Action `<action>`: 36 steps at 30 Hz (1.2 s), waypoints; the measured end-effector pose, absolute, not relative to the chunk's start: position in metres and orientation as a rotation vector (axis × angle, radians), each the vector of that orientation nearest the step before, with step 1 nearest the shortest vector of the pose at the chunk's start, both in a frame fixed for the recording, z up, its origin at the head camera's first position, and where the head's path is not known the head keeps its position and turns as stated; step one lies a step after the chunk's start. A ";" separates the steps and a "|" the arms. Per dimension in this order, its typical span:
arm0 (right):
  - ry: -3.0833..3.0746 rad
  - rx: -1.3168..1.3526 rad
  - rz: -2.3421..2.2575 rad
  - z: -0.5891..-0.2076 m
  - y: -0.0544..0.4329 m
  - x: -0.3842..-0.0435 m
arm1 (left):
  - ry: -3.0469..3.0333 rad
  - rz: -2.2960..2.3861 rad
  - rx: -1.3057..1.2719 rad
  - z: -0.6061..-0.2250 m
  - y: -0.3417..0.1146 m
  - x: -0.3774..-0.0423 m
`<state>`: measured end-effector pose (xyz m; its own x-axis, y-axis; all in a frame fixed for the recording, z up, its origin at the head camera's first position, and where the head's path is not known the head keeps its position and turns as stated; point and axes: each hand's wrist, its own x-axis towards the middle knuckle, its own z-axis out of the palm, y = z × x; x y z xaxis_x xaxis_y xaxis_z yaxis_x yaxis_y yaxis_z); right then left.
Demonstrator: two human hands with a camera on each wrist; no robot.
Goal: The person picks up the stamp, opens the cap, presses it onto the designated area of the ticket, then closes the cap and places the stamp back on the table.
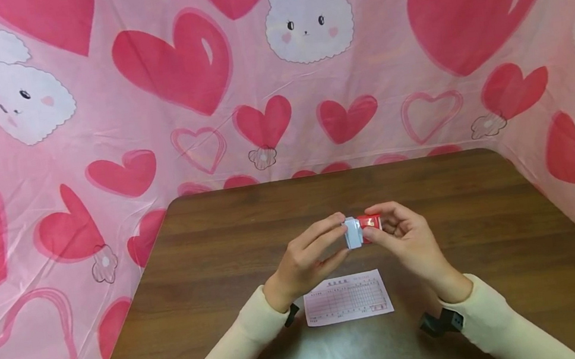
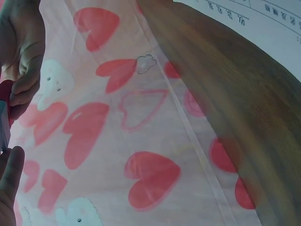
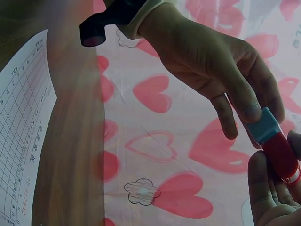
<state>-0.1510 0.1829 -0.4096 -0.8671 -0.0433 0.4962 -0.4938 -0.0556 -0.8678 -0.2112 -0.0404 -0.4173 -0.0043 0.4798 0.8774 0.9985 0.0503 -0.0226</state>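
Note:
Above the table, both hands hold a small red stamp [image 1: 370, 222] with a pale blue cap [image 1: 353, 234]. Fingertips and thumb of my left hand [image 1: 302, 258] pinch the blue cap, which shows again in the right wrist view as a blue-green block [image 3: 264, 126]. My right hand [image 1: 410, 239] grips the red body between thumb and fingers. Red body and cap sit end to end, in line. A white label marks the far end of the red body [image 3: 281, 153]. Below the hands, a printed paper form [image 1: 347, 301] with a grid lies on the table, partly behind the left wrist.
The brown wooden table [image 1: 217, 224] reaches back to a pink cloth backdrop [image 1: 302, 82] with hearts and rabbits, which also rises along the sides. A dark wrist camera [image 1: 441, 322] hangs under the right wrist.

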 end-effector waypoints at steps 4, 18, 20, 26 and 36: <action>-1.926 0.580 1.988 -0.410 0.183 -0.151 | -1.584 -0.894 -1.542 -0.418 -0.041 -0.211; -2.061 0.635 1.917 -0.411 0.202 -0.158 | -1.666 -0.859 -1.605 -0.425 -0.040 -0.214; -2.150 0.572 1.856 -0.412 0.212 -0.160 | -1.718 -0.837 -1.576 -0.428 -0.043 -0.217; -2.434 0.373 1.636 -0.423 0.246 -0.163 | -2.004 -0.808 -1.365 -0.441 -0.068 -0.231; -2.678 0.440 1.251 -0.449 0.278 -0.164 | -2.490 -0.696 -1.034 -0.461 -0.113 -0.252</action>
